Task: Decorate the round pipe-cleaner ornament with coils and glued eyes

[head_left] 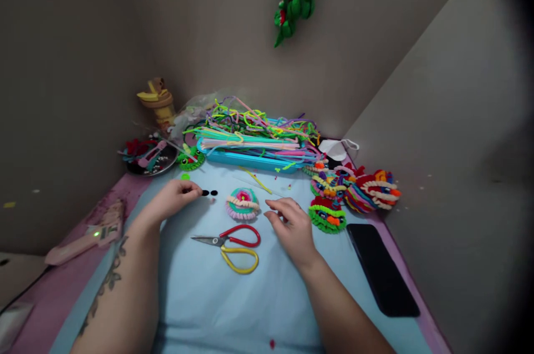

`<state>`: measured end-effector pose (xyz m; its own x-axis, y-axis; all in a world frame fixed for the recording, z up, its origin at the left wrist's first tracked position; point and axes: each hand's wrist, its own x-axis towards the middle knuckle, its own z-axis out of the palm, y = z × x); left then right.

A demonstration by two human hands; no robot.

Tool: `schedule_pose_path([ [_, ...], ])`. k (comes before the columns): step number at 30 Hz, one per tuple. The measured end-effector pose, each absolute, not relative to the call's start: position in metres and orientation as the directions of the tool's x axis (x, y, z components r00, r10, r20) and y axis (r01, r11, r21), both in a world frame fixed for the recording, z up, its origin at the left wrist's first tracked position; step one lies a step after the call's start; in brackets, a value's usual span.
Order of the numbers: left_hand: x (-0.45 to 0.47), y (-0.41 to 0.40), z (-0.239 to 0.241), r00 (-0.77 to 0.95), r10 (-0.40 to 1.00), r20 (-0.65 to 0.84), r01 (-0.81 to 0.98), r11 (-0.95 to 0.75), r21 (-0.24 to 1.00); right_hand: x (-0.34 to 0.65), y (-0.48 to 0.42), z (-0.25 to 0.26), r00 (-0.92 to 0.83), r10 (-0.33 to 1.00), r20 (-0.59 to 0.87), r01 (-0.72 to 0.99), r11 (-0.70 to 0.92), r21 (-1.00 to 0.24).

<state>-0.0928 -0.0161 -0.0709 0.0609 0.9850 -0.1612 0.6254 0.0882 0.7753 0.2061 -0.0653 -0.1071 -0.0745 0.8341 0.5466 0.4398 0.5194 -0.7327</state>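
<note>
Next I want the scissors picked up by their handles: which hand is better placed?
The right hand, I'd judge. It looks empty and open, and the handles of the scissors lie on its side. The left hand is nearer the blades and close by the black ovals.

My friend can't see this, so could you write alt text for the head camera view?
A round multicolored fuzzy piece lies between a person's left hand, at two small black ovals, and open right hand. Red-and-yellow-handled scissors lie nearer; a blue tray of fuzzy stems sits behind.
</note>
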Motion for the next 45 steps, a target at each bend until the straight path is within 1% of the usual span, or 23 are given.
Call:
schedule_pose_path([
  [2, -0.097, -0.012, -0.079, 0.101, 0.982, -0.162, 0.690, 0.048, 0.722, 0.204, -0.066, -0.108, -0.112, 0.832, 0.543, 0.439, 0.532, -0.724],
  [4, -0.096, -0.010, -0.084, 0.087, 0.987, -0.135, 0.720, 0.031, 0.693, 0.203, -0.066, -0.109, -0.137, 0.827, 0.546, 0.432, 0.546, -0.718],
  [7, -0.095, -0.009, -0.086, 0.049, 0.992, -0.113, 0.736, 0.040, 0.676, 0.202, -0.066, -0.109, -0.157, 0.821, 0.548, 0.423, 0.558, -0.714],
  [13, -0.099, -0.009, -0.083, 0.034, 0.992, -0.121, 0.757, 0.054, 0.651, 0.201, -0.065, -0.112, -0.217, 0.818, 0.532, 0.408, 0.571, -0.712],
  [16, -0.094, -0.013, -0.078, 0.049, 0.991, -0.126, 0.743, 0.048, 0.668, 0.199, -0.067, -0.112, -0.317, 0.812, 0.490, 0.395, 0.583, -0.710],
  [18, -0.088, -0.016, -0.075, 0.063, 0.992, -0.107, 0.704, 0.032, 0.710, 0.195, -0.071, -0.109, -0.456, 0.786, 0.417, 0.416, 0.602, -0.682],
  [19, -0.085, -0.017, -0.073, 0.066, 0.994, -0.087, 0.678, 0.019, 0.735, 0.192, -0.073, -0.107, -0.531, 0.771, 0.352, 0.446, 0.607, -0.657],
  [21, -0.080, -0.019, -0.072, 0.053, 0.998, -0.032, 0.633, -0.009, 0.774, 0.183, -0.079, -0.102, -0.636, 0.752, 0.173, 0.540, 0.594, -0.597],
  [23, -0.078, -0.019, -0.071, 0.005, 0.999, 0.043, 0.611, -0.037, 0.791, 0.173, -0.083, -0.097, -0.652, 0.758, -0.012, 0.643, 0.545, -0.538],
  [25, -0.079, -0.019, -0.072, -0.055, 0.991, 0.123, 0.608, -0.064, 0.792, 0.164, -0.086, -0.094, -0.623, 0.767, -0.153, 0.722, 0.488, -0.490],
  [27, -0.083, -0.019, -0.073, -0.104, 0.979, 0.174, 0.625, -0.072, 0.778, 0.159, -0.087, -0.094, -0.592, 0.770, -0.239, 0.766, 0.446, -0.463],
  [29, -0.088, -0.019, -0.075, -0.139, 0.972, 0.189, 0.644, -0.057, 0.763, 0.159, -0.087, -0.096, -0.581, 0.777, -0.242, 0.766, 0.422, -0.486],
  [31, -0.093, -0.020, -0.075, -0.180, 0.965, 0.188, 0.635, -0.032, 0.772, 0.161, -0.088, -0.099, -0.563, 0.807, -0.178, 0.723, 0.376, -0.580],
  [32, -0.095, -0.021, -0.074, -0.206, 0.960, 0.188, 0.617, -0.021, 0.786, 0.161, -0.088, -0.101, -0.541, 0.826, -0.157, 0.682, 0.322, -0.657],
  [33, -0.096, -0.022, -0.074, -0.235, 0.954, 0.188, 0.596, -0.011, 0.803, 0.162, -0.088, -0.103, -0.517, 0.840, -0.165, 0.619, 0.233, -0.750],
  [34, -0.096, -0.024, -0.073, -0.265, 0.945, 0.191, 0.576, -0.004, 0.817, 0.161, -0.088, -0.105, -0.500, 0.841, -0.205, 0.530, 0.110, -0.841],
  [35, -0.096, -0.025, -0.071, -0.294, 0.935, 0.196, 0.559, 0.002, 0.829, 0.159, -0.089, -0.106, -0.499, 0.825, -0.265, 0.418, -0.038, -0.908],
  [36, -0.095, -0.027, -0.070, -0.314, 0.927, 0.206, 0.549, 0.000, 0.836, 0.157, -0.090, -0.108, -0.523, 0.790, -0.319, 0.292, -0.186, -0.938],
  [37, -0.093, -0.029, -0.068, -0.323, 0.919, 0.226, 0.548, -0.013, 0.836, 0.154, -0.091, -0.109, -0.563, 0.748, -0.351, 0.168, -0.313, -0.935],
  [38, -0.090, -0.031, -0.067, -0.323, 0.910, 0.260, 0.554, -0.041, 0.832, 0.151, -0.092, -0.110, -0.603, 0.713, -0.357, 0.062, -0.405, -0.912],
  [40, -0.081, -0.035, -0.065, -0.294, 0.878, 0.378, 0.590, -0.145, 0.794, 0.146, -0.096, -0.113, -0.652, 0.681, -0.335, -0.073, -0.495, -0.866],
  [43, -0.068, -0.041, -0.065, -0.148, 0.778, 0.610, 0.682, -0.366, 0.633, 0.143, -0.100, -0.120, -0.659, 0.699, -0.278, -0.145, -0.480, -0.865],
  [45, -0.062, -0.044, -0.065, -0.006, 0.706, 0.709, 0.711, -0.495, 0.499, 0.143, -0.101, -0.126, -0.666, 0.716, -0.210, -0.179, -0.426, -0.887],
])
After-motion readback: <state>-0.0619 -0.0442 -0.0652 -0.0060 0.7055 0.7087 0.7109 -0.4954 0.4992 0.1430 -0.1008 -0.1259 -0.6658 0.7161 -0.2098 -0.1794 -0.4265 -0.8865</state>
